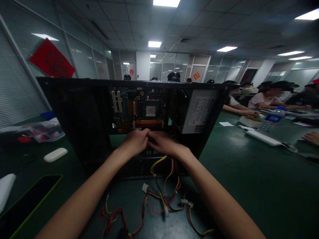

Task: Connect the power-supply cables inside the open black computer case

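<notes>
At 12 o'clock on the counter (239,179) stands the case (84,109), left hand (134,141) and right hand (163,142) meeting, curled, by the board (141,111)'s lower edge, grip undeterminable; even two-handed force, clear of the 6 o'clock cables (145,188), appears advisable.

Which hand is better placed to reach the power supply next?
Probably the right hand: it sits nearer the power supply, with the left hand farther away on its other side.

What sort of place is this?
Probably a shared office or training room: glass partitions, ceiling light panels, and several people at work surfaces beyond the open computer case.
</notes>
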Demonstrator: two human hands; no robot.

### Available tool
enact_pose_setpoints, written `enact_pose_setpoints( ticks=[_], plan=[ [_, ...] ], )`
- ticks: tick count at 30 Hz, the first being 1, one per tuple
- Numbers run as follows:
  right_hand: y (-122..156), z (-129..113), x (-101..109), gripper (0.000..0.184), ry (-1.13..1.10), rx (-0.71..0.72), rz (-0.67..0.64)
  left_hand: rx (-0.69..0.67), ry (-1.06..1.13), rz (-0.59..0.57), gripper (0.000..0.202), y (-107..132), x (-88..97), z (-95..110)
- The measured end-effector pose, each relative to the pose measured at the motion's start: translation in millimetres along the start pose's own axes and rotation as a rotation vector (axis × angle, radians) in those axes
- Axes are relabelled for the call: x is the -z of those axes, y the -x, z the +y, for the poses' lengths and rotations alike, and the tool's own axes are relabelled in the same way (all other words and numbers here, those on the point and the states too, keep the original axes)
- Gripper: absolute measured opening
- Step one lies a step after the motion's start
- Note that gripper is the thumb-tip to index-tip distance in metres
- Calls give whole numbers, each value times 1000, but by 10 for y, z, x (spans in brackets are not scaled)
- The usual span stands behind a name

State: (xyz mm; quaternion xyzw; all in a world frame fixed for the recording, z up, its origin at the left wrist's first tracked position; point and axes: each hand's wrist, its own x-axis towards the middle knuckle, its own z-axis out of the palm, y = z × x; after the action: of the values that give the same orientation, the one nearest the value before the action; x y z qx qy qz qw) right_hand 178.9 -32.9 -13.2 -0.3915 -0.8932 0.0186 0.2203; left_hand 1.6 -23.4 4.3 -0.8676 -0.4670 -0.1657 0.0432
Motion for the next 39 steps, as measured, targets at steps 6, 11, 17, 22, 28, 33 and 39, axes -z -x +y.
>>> enact_pose_setpoints(
  ticks=[6, 11, 17, 22, 28, 33, 39],
  plan=[
    [-31, -3, 17, 35, 182, -310, -430, -66, 38, -38, 26, 7, -20, 1],
    [-59, 42, 17, 41, 206, -356, -673, -118, 56, -75, 26, 5, -43, -23],
    [-13, 132, -14, 32, 94, -390, -733, -159, 56, -151, 27, -14, -98, -71],
    [-26, 136, -3, 37, 54, -316, -715, -125, 32, -124, 26, -23, -78, -57],
    [-32, 110, 21, 34, -123, -245, -491, -85, 69, -107, 28, -15, -36, -32],
    [-107, 131, -38, 40, -427, -290, -91, -21, 103, 65, 42, -54, -40, -79],
    [-134, 69, 108, 48, -637, -432, 205, 25, 326, 256, 49, -69, 22, -98]
  ],
)
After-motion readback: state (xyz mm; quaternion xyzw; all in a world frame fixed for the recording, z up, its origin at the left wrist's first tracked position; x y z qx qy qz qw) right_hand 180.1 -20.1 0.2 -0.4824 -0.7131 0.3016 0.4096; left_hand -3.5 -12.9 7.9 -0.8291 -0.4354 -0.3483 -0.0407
